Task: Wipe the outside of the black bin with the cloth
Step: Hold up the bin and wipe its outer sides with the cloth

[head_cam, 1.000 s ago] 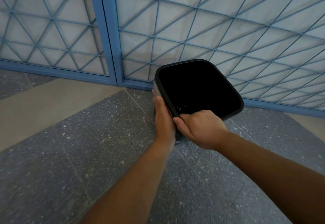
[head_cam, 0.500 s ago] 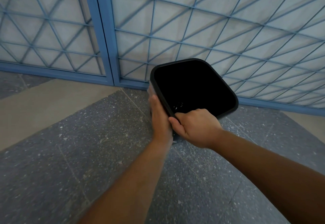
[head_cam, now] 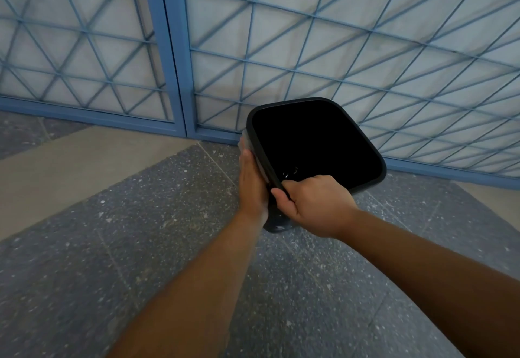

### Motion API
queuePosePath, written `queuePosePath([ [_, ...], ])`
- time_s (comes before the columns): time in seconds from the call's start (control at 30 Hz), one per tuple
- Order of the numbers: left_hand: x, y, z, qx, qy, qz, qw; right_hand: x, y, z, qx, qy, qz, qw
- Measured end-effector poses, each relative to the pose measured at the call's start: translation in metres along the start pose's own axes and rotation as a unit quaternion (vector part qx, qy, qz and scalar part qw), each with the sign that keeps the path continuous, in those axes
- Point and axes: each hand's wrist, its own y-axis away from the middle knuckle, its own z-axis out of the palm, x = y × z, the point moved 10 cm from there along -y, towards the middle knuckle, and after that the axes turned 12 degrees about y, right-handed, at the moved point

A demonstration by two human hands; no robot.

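The black bin point(head_cam: 365, 144) stands on the floor, tilted toward me so that its dark square opening faces up. My right hand point(head_cam: 318, 206) grips its near rim, thumb outside and fingers curled over the edge. My left hand point(head_cam: 251, 182) lies flat against the bin's left outer wall with straight fingers, pressing a pale grey cloth point(head_cam: 244, 141) onto it. Only a thin edge of the cloth shows past my fingertips; the remainder is hidden under the hand.
A blue metal gate point(head_cam: 168, 48) with diagonal lattice bars and pale panels stands right behind the bin. The floor is dark speckled stone point(head_cam: 140, 245) with a beige strip point(head_cam: 70, 166) at the left.
My left hand has slid a little farther up the bin's left wall with the cloth. The right hand keeps its grip on the rim. The view has shifted slightly.
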Motion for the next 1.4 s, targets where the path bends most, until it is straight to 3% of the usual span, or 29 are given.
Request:
queuePosePath([
  [0.2,0.009,0.045,0.013,-0.002,-0.021,0.016,1.000,-0.002,0.001,0.001,0.001,0.002,-0.011,1.000],
  [0.33,0.006,0.006,-0.001,-0.007,-0.038,0.020,0.999,-0.003,-0.001,-0.001,0.010,0.007,-0.009,1.000],
  [0.47,0.020,0.039,0.012,0.014,-0.049,0.027,0.998,-0.002,0.001,-0.001,-0.005,0.004,-0.006,1.000],
  [0.67,-0.006,0.000,-0.005,-0.026,-0.040,0.001,0.999,-0.004,0.000,0.000,-0.011,0.007,-0.004,1.000],
  [0.83,0.023,0.049,0.018,0.002,-0.056,0.038,0.998,-0.001,0.000,-0.001,-0.020,0.012,-0.002,1.000],
  [1.3,0.034,0.022,0.011,0.012,-0.056,0.054,0.997,-0.003,-0.002,-0.001,-0.012,0.011,-0.001,1.000],
  [1.4,0.028,0.054,0.020,0.000,-0.056,0.049,0.997,-0.002,0.000,-0.001,-0.009,0.007,-0.003,1.000],
])
